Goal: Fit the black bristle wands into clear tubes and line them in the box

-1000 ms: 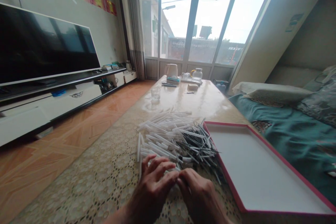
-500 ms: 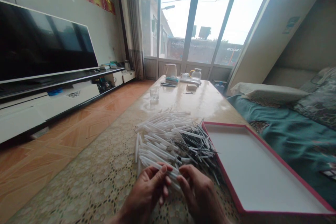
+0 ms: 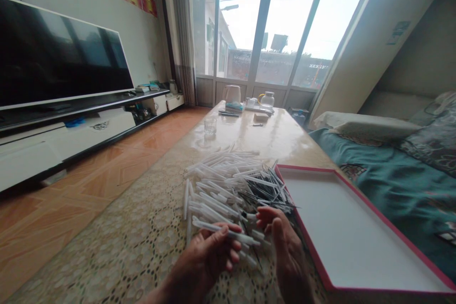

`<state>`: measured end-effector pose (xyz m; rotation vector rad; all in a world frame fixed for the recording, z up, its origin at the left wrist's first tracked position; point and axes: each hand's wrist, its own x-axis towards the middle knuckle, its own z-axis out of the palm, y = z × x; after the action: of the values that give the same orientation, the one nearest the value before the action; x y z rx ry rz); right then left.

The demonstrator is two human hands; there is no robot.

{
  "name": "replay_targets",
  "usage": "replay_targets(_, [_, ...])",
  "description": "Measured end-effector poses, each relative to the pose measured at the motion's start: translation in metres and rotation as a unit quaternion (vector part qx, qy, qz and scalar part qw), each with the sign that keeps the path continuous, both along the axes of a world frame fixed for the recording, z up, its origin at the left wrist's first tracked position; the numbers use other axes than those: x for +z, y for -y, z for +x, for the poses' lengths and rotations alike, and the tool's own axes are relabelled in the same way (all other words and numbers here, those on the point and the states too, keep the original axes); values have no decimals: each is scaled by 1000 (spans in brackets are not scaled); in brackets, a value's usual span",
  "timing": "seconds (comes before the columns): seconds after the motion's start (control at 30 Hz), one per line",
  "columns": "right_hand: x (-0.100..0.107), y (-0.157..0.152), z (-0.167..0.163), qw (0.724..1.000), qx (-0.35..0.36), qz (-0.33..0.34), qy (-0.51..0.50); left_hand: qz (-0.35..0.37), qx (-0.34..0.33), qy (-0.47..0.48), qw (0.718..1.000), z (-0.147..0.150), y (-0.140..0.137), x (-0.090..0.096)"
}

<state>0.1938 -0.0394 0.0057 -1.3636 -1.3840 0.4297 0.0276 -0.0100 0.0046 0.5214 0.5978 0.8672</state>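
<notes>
My left hand (image 3: 210,251) pinches a slim white plastic pen barrel (image 3: 247,239) between thumb and fingers, holding it slantwise over the near side of the pile. To its right, my right hand (image 3: 287,251) is empty, thumb apart from the curved fingers. Those fingertips are close to a heap of thin dark pen refills (image 3: 265,187), though I cannot tell if they touch any. White pen barrels (image 3: 210,187) lie in a loose pile just beyond my hands, the refills along its right side. Part of the pile is hidden behind both hands.
A shallow white box lid with a pink rim (image 3: 309,247) lies right of the pile. Farther along the patterned table (image 3: 142,228) stand a drinking glass (image 3: 210,127), a glass jug (image 3: 267,99) and a small box (image 3: 261,117). A sofa (image 3: 359,166) runs along the right.
My right hand has let go of the barrel area, moving right and opening away from my left hand. The left hand still holds the pen barrel, now more fully visible.
</notes>
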Motion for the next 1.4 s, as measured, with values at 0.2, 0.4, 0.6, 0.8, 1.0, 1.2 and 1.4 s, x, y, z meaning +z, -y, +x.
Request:
replay_targets(0.2, [-1, -12, 32, 960, -78, -17, 268, -127, 110, 14, 986, -11, -11, 11])
replay_targets(0.4, [-2, -13, 30, 936, -120, -13, 331, -106, 140, -4, 985, -10, -13, 12])
replay_targets(0.6, [10, -8, 53, 930, -159, -78, 322, -68, 163, -41, 983, -12, -13, 9])
replay_targets(0.8, [27, 5, 73, 897, -77, -159, 406, -63, 169, -60, 982, -12, -16, 12])
replay_targets(1.0, [22, 9, 62, 856, -81, -169, 482, -59, 164, -73, 982, -12, -14, 11])
replay_targets(1.2, [16, 3, 59, 844, -84, -179, 499, -56, 150, -77, 984, -12, -13, 10])
replay_targets(1.4, [14, 1, 60, 867, -68, -192, 455, -41, 134, -81, 987, -11, -12, 9])
